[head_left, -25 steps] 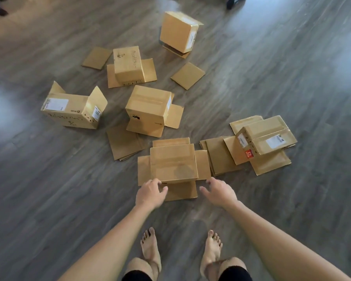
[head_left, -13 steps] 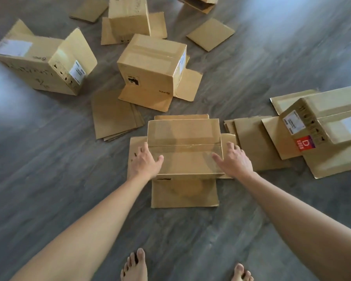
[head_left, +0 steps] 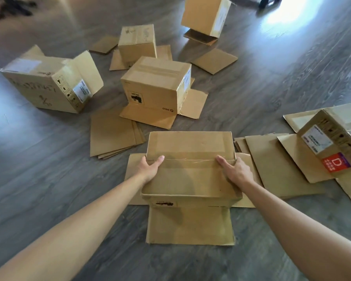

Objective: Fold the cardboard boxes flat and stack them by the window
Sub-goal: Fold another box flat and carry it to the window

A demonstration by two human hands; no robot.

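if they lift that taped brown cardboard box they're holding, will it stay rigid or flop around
The taped brown cardboard box should probably hold its shape on top, since clear tape seals that seam. Its four bottom flaps lie splayed on the grey wood floor, so they will likely dangle. With the left hand and right hand gripping opposite sides, it seems light and probably empty.

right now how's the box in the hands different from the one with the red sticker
The held box sits nearest, gripped at its sides by the left hand and right hand; the red-sticker box lies untouched at the right. The held box shows a clear-taped seam; the other shows a white label. Both are brown cardboard with flaps splayed on the floor.
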